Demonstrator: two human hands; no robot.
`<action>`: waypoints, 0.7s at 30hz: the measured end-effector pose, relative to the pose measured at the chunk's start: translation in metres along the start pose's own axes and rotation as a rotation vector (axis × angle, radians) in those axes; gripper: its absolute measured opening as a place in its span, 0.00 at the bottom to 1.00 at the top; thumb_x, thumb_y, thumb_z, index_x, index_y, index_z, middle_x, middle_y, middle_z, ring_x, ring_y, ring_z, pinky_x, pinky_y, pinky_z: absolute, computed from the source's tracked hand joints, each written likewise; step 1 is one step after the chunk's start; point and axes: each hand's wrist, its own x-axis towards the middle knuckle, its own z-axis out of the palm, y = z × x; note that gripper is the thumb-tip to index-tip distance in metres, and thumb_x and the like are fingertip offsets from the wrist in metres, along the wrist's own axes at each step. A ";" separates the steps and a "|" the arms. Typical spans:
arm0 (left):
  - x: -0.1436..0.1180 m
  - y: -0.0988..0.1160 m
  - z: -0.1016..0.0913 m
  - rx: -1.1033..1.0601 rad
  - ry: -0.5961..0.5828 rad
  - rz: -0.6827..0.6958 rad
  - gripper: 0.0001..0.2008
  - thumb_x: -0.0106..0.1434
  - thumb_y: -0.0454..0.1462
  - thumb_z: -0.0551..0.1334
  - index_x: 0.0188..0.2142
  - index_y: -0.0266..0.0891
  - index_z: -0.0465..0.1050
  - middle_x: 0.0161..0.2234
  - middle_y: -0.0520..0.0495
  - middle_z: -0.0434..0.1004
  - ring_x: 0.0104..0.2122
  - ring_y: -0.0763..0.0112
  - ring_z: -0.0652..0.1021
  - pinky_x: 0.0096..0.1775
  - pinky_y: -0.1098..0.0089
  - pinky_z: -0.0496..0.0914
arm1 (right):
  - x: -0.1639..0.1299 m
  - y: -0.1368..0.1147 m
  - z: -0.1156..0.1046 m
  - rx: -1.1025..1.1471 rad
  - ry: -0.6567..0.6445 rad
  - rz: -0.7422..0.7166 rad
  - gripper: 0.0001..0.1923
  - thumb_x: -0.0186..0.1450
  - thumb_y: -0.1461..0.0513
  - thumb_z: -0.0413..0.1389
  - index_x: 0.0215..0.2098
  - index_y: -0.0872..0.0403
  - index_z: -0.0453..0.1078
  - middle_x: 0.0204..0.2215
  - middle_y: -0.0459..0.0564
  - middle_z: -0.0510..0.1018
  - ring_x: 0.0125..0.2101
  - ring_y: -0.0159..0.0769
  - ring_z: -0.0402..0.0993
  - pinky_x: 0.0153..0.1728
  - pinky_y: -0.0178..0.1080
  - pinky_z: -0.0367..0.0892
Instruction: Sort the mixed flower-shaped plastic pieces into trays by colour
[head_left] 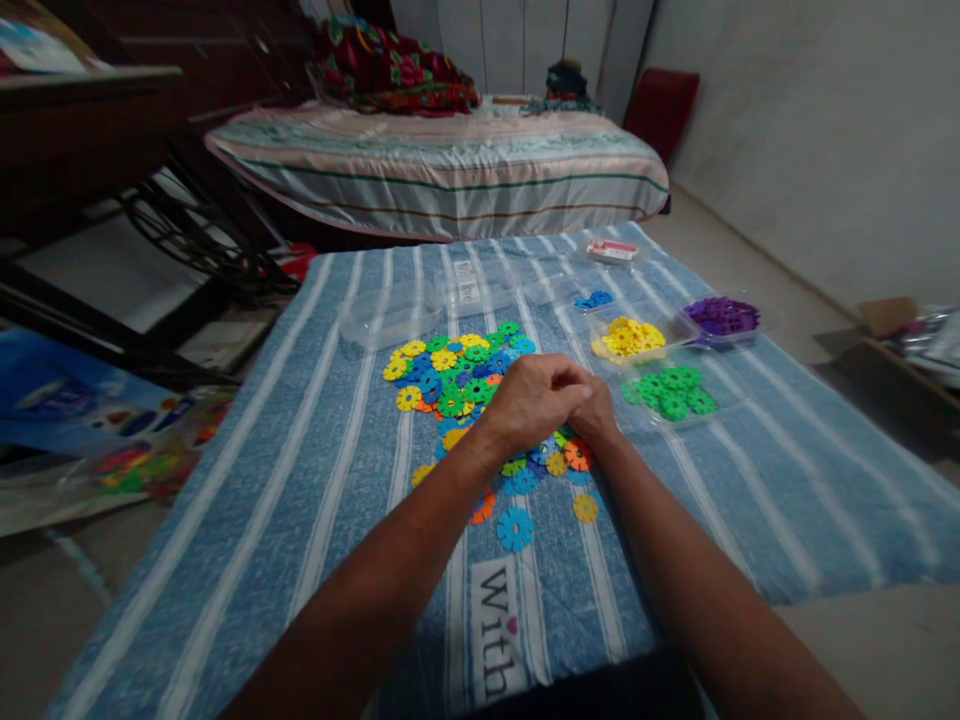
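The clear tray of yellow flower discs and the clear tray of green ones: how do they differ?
The clear plastic tray of yellow flower-shaped discs holds only yellow pieces, heaped; the clear plastic tray of green flower-shaped discs holds only green, spread flatter. The yellow tray lies farther from the person, the green one nearer the right hand. Both rest on the blue striped cloth.

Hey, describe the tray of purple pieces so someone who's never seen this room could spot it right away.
Start at the blue striped cloth spread on the floor before the bed. Along its right side sit clear trays of flower-shaped discs; the purple tray is the one furthest right, near the cloth's edge. Its neighbours, the yellow tray and green tray, differ by colour.
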 end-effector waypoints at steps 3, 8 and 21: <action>-0.021 -0.024 -0.016 0.169 0.006 -0.104 0.06 0.56 0.34 0.59 0.26 0.36 0.73 0.23 0.53 0.72 0.26 0.75 0.71 0.30 0.73 0.65 | 0.003 0.000 0.000 -0.008 0.057 -0.038 0.11 0.58 0.58 0.52 0.26 0.53 0.74 0.26 0.46 0.75 0.29 0.36 0.71 0.33 0.37 0.64; -0.060 -0.049 -0.031 0.380 -0.065 -0.206 0.07 0.57 0.34 0.57 0.25 0.37 0.72 0.21 0.53 0.70 0.25 0.74 0.70 0.29 0.73 0.61 | 0.004 0.000 0.001 -0.020 0.059 -0.040 0.13 0.59 0.57 0.51 0.26 0.53 0.74 0.26 0.46 0.75 0.28 0.36 0.70 0.33 0.37 0.64; -0.143 -0.060 -0.086 0.526 0.042 -0.454 0.10 0.55 0.43 0.60 0.32 0.39 0.75 0.29 0.50 0.73 0.30 0.69 0.72 0.32 0.70 0.64 | -0.002 0.005 -0.002 0.012 0.041 -0.005 0.15 0.59 0.53 0.52 0.27 0.54 0.75 0.26 0.48 0.75 0.28 0.37 0.71 0.33 0.39 0.65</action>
